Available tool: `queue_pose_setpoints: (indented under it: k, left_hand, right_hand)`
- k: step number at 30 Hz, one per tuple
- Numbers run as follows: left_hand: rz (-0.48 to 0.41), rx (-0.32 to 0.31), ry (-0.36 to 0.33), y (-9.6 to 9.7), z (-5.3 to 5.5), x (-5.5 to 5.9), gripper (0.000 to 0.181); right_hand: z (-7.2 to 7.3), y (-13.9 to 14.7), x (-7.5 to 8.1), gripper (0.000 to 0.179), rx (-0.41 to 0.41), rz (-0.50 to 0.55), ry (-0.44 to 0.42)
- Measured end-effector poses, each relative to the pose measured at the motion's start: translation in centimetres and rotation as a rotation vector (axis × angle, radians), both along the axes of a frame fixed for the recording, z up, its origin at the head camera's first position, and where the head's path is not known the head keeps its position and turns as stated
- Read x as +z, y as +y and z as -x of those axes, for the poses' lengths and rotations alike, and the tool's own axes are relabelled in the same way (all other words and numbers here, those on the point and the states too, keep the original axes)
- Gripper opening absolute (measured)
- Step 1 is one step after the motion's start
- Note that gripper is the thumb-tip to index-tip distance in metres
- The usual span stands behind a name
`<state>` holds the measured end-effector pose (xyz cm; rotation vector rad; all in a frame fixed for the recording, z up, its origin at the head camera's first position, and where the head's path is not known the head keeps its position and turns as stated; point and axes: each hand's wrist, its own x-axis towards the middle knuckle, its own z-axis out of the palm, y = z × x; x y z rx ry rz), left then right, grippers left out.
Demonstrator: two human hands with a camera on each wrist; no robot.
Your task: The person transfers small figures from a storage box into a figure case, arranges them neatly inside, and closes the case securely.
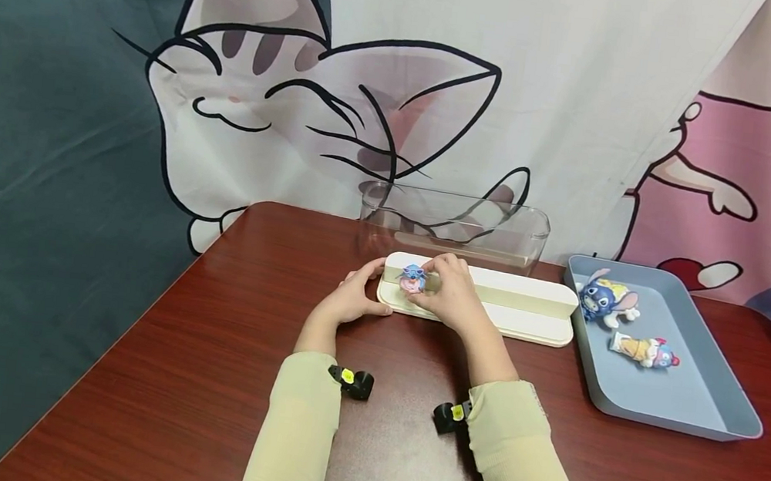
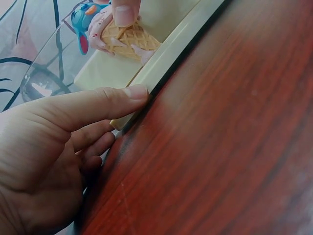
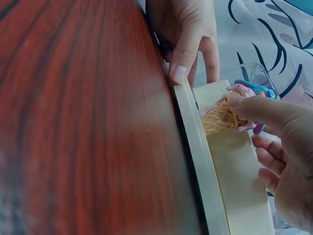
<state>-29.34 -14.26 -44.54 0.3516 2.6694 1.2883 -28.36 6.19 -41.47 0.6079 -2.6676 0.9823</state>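
Observation:
A cream two-step display base lies on the table. My left hand grips its left end, thumb on the front edge and fingers round the side. My right hand pinches a small figurine, a blue long-eared character in pink ice cream on a waffle cone. In the right wrist view the figurine's cone is at the base's lower step, near the left end, in front of the raised step. The thumb presses its front; the other fingers are partly hidden behind it.
Behind the base stands a clear plastic cover. To the right, a grey-blue tray holds a dark blue long-eared figurine and an ice-cream-cone figurine lying on its side. A printed cat curtain hangs behind the table.

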Motion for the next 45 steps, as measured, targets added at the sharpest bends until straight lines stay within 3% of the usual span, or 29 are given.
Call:
queue_pose_setpoints:
  k: [26, 30, 34, 37, 40, 45]
  left_hand:
    - [-0.003, -0.014, 0.013, 0.4, 0.4, 0.6, 0.093]
    - [-0.003, -0.01, 0.012, 0.4, 0.5, 0.2, 0.093]
    - [-0.012, -0.02, 0.006, 0.6, 0.5, -0.3, 0.093]
    - [-0.011, -0.011, 0.0, 0.5, 0.2, -0.5, 0.093]
    - [-0.008, 0.007, 0.0, 0.3, 0.0, -0.5, 0.093]
    - [-0.01, 0.001, -0.002, 0.0, 0.0, -0.4, 0.093]
  right_hand:
    - [-0.2, 0.5, 1.2, 0.049, -0.01, -0.077, 0.035]
    - [-0.2, 0.8, 1.2, 0.054, 0.011, -0.061, 0.0]
    - [-0.4, 2.2, 1.5, 0.064, 0.061, 0.039, -0.116]
    - [-0.7, 4.2, 2.6, 0.066, 0.103, 0.135, -0.216]
    - [-0.6, 7.4, 4.6, 0.062, 0.094, 0.146, -0.237]
    - [-1.0, 14.0, 8.7, 0.056, -0.048, 0.071, -0.201]
